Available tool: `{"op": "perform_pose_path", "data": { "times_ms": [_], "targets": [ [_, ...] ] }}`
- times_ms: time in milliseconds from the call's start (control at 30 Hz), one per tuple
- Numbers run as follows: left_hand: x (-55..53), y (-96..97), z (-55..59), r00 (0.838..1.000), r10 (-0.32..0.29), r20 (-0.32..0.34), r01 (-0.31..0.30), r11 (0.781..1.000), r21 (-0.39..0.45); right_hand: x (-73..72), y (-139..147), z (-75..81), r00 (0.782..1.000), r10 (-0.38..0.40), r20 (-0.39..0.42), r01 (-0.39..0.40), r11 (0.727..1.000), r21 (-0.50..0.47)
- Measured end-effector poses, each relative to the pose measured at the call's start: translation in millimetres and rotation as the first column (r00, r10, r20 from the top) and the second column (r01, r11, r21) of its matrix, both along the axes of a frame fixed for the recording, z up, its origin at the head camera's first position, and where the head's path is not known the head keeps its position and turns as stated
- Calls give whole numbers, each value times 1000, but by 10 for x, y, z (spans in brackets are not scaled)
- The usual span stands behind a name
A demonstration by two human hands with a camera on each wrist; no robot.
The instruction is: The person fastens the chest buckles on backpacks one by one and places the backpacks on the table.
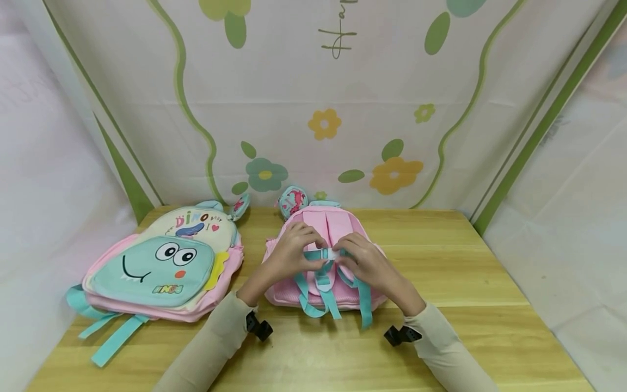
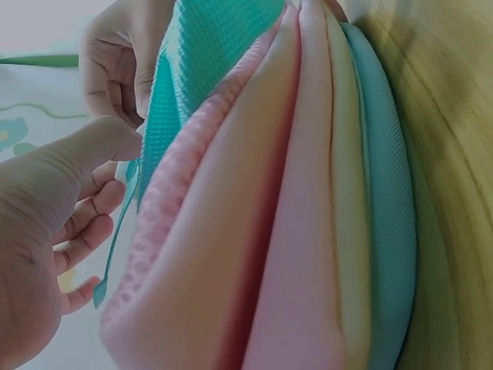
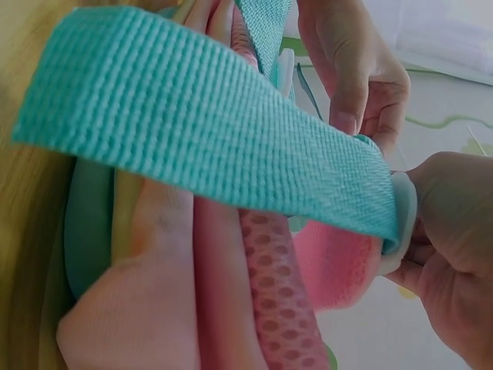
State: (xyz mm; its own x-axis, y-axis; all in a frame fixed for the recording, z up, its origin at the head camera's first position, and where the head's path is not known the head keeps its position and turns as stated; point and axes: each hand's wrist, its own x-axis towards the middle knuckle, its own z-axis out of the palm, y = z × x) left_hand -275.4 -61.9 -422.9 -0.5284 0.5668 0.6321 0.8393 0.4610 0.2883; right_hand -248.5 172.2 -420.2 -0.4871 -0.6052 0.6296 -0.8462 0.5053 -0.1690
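On my feed, a wood-grain table point(image 1: 490, 288) runs back to a pale fabric backdrop point(image 1: 274, 81) printed with flowers, leaves and wavy green lines; more pale cloth walls the left and right sides. Reading what I can: sideways script on the backdrop starts "Ha", then gets cut off. Over on the left, the dinosaur backpack point(image 1: 147, 272) says "DINO BABY" and "I" with a heart; its lower badge I can't make out.

Centre table, here's the pink backpack point(image 1: 284, 288), straps upward, with honeycomb mesh, pink shoulder straps point(image 1: 338, 223) and loose teal webbing ends point(image 1: 365, 302) trailing nearward. A round dinosaur-print pouch point(image 1: 295, 201) sits at its far left. Both hands meet close together above it: the left hand point(image 1: 294, 251) pinches the teal cross strap point(image 1: 312, 255), the right hand point(image 1: 363, 260) grips around the white buckle point(image 1: 334, 254).
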Motion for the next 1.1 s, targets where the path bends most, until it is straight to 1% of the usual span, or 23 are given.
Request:
{"op": "perform_pose_path", "data": {
  "times_ms": [200,367,533,633,733,933,1100],
  "targets": [
    [30,-16,32,999,10,52,-8,1000,-23,23,19,10,999,-1,34,1,1000,1],
    [29,-6,44,996,20,89,-13,997,-71,30,48,18,998,3,66,-4,1000,11],
    [40,-13,55,987,36,156,-14,990,-138,22,51,21,994,18,107,-21,999,28],
    [55,-20,50,983,37,182,-9,988,-153,24,41,25,991,16,135,-22,999,46],
    [74,-15,39,980,28,199,5,986,-165,36,38,29,987,-7,158,-5,997,74],
    [103,4,11,968,32,250,24,976,-217,49,37,44,971,-63,232,22,984,175],
    [108,33,-19,953,51,298,30,965,-261,49,37,39,951,-84,297,18,976,218]
  ]
}}
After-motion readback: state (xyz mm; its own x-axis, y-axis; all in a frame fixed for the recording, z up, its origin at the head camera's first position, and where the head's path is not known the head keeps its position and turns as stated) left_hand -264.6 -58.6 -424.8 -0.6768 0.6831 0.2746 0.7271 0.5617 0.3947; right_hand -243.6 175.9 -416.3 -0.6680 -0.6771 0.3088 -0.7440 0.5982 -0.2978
